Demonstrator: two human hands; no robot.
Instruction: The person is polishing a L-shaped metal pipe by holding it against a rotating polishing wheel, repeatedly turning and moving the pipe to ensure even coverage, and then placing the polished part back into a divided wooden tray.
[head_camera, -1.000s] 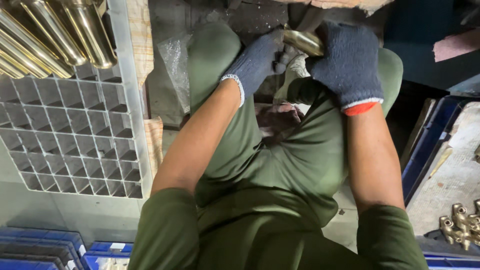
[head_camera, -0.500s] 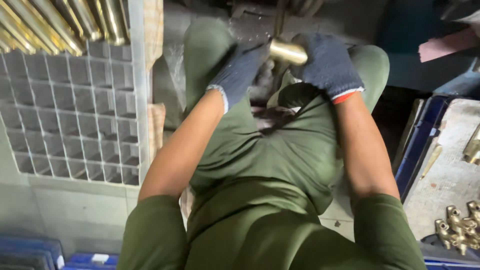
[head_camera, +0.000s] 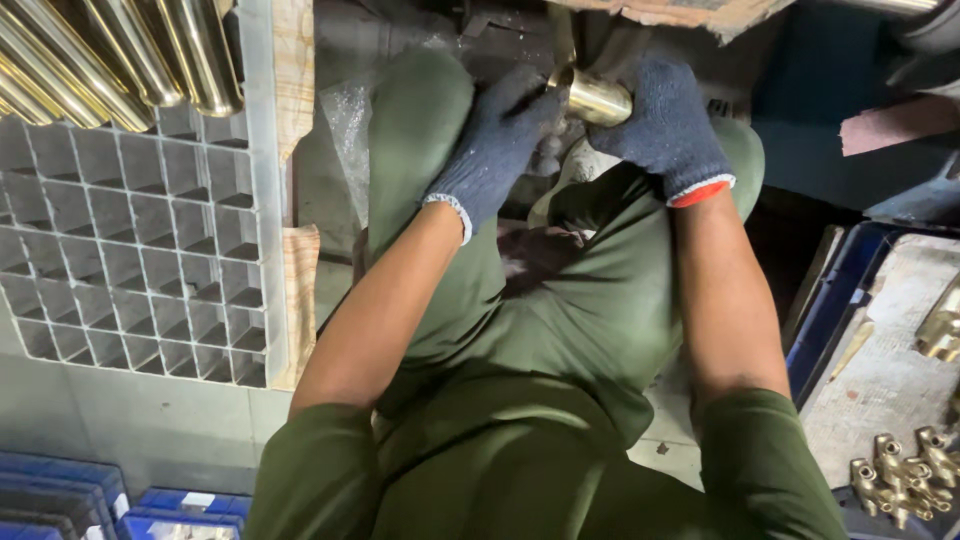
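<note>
Both gloved hands, left hand (head_camera: 497, 150) and right hand (head_camera: 668, 125), pinch one brass tube (head_camera: 594, 100) at 12 o'clock. Best grip evenly from both sides, wrists steady, so it cannot roll

Brass tube (head_camera: 598, 100) half hidden by right hand (head_camera: 665, 130); brass rods (head_camera: 120, 55) — cropped.

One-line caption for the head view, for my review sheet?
Both gloved hands, left hand and right hand, hold a short brass tube above the knees, beside a grey grid crate with brass tubes.

Open gap between knees; grid crate (head_camera: 140, 270) with brass tubes (head_camera: 120, 60) blocks left, blue bin (head_camera: 830, 300) of brass fittings (head_camera: 900, 475) blocks right.
</note>
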